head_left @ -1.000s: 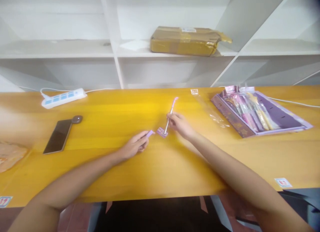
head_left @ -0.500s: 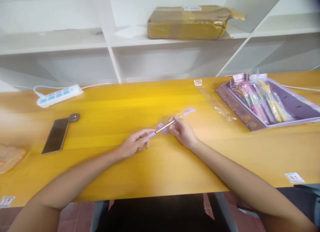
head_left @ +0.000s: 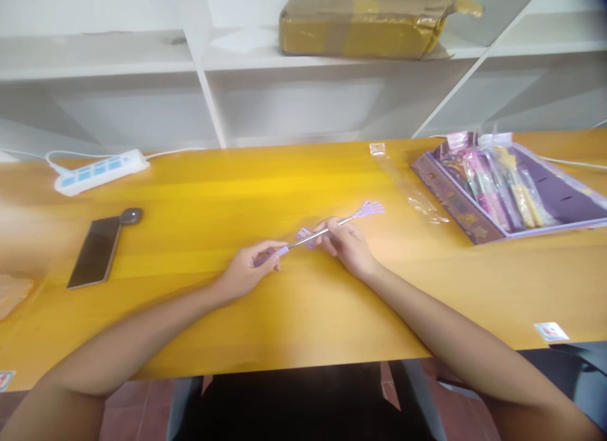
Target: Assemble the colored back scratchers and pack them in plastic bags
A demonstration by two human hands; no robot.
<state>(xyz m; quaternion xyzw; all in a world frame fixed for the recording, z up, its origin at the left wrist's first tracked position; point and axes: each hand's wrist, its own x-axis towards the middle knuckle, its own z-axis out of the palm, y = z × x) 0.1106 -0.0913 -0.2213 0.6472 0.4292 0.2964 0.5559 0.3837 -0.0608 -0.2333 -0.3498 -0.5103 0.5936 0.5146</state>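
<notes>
A thin stick [head_left: 308, 237] with a silver rod, a purple handle and a small purple hand-shaped end lies slanted between my hands, over the middle of the table. My left hand [head_left: 250, 268] is closed around the purple handle. The fingers of my right hand [head_left: 348, 246] pinch the rod near the hand-shaped end, which points to the right. A small purple printed tag [head_left: 305, 235] shows behind the rod, beside my right fingertips.
At the right, a purple tray [head_left: 467, 223] holds several wrapped sticks. Clear plastic wrapping [head_left: 417, 197] lies left of it. A phone [head_left: 95, 251], a round dark object [head_left: 131, 216] and a power strip [head_left: 102, 172] are at the left. A taped parcel [head_left: 360, 23] sits on the shelf.
The stick has shifted slightly, its hand-shaped end now further right and turned so its fingers show spread. My left hand has moved a little left with the handle. The camera view has tilted slightly down.
</notes>
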